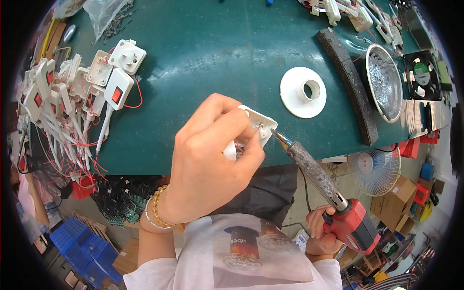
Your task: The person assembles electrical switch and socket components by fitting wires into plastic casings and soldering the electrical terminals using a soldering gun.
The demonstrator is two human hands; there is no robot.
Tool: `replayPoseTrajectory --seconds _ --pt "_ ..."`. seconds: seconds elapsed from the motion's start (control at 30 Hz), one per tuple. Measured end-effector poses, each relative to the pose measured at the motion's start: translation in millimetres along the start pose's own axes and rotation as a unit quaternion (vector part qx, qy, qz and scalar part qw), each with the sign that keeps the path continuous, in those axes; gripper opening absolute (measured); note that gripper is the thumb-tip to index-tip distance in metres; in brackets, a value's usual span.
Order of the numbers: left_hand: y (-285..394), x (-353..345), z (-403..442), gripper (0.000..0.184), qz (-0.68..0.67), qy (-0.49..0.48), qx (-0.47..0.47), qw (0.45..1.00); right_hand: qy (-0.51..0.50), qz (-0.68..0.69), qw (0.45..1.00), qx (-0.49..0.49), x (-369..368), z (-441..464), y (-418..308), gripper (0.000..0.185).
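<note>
My left hand [208,145], with a beaded bracelet at the wrist, is closed round a white plastic housing [267,124] with a short red wire inside. The fingers cover much of the housing. Low on the right, my right hand [323,229] grips the handle of a red soldering gun [355,226]. Its long, worn metal barrel slants up to the left, and the tip is right by the housing's edge; whether they touch I cannot tell. To the right of the housing lies a white flanged spool [291,94].
Switch housings with red wires are heaped at left [118,92]. Right of the spool are a dark bar [349,87], a metal dish [385,82] of silvery scraps and a small fan [421,75]. A plastic bag [102,17] lies at the back left.
</note>
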State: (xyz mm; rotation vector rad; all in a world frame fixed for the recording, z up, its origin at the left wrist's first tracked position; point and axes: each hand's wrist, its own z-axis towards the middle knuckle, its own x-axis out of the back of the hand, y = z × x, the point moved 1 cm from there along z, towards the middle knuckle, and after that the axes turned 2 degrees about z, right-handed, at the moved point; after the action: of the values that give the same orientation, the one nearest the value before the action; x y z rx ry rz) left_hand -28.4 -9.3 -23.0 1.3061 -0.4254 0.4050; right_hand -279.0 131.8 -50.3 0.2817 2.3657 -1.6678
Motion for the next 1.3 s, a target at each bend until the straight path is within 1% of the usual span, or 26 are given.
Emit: replayPoseTrajectory --seconds 0.03,0.13,0.17,0.23,0.33,0.47,0.53,0.67,0.73,0.77,0.83,0.97,1.03,1.07,1.13,1.27,1.3 --pt "0 0 0 0.012 -0.004 0.004 0.002 1.000 0.021 0.021 0.998 0.056 -7 3 0 0.042" --pt "0 0 1 0.012 -0.004 0.002 -0.001 1.000 0.004 0.046 0.996 0.077 -11 8 3 0.041" --pt "0 1 0 0.012 -0.003 0.002 -0.001 1.000 0.003 0.047 0.996 0.077 -11 7 4 0.041" --pt "0 1 0 0.012 0.002 0.001 -0.006 1.000 0.032 0.043 0.998 0.043 -10 4 5 0.045" --pt "1 1 0 0.012 0.007 0.002 -0.005 1.000 0.026 0.011 0.999 0.020 -8 4 5 0.048" --pt "1 0 0 0.012 0.004 0.004 -0.003 1.000 0.034 0.003 0.999 0.025 -12 9 2 0.052" --pt "1 0 0 0.012 0.005 0.004 -0.002 1.000 0.039 0.004 0.999 -0.005 -13 11 1 0.055" --pt "0 1 1 0.012 0.007 0.002 -0.005 1.000 0.059 0.016 0.998 0.011 -12 3 9 0.059" --pt "0 1 0 0.012 0.008 0.002 -0.005 1.000 0.095 -0.056 0.992 0.058 -3 -7 22 0.065" --pt "0 1 0 0.012 0.008 0.002 -0.004 1.000 0.095 -0.056 0.992 0.058 2 -10 27 0.065" --pt "0 1 1 0.012 0.008 -0.001 -0.006 1.000 0.058 -0.075 0.993 0.068 10 -13 32 0.070" --pt "0 1 1 0.012 0.008 -0.002 -0.001 1.000 0.092 -0.074 0.992 0.034 -4 -3 11 0.064" --pt "0 1 1 0.012 0.002 0.001 -0.003 1.000 -0.010 0.006 1.000 0.015 -9 9 -1 0.059" --pt "0 1 1 0.012 0.002 0.002 -0.003 1.000 -0.010 0.006 1.000 0.015 -12 10 -3 0.059" --pt "0 0 0 0.012 0.002 0.003 0.003 1.000 0.033 -0.020 0.999 0.019 -17 11 -4 0.061" --pt "0 0 0 0.012 0.001 0.002 0.003 1.000 0.041 -0.016 0.998 0.034 -21 14 -4 0.060" --pt "0 0 0 0.012 0.002 0.003 0.000 1.000 0.026 -0.011 0.999 0.041 -21 15 -5 0.060"
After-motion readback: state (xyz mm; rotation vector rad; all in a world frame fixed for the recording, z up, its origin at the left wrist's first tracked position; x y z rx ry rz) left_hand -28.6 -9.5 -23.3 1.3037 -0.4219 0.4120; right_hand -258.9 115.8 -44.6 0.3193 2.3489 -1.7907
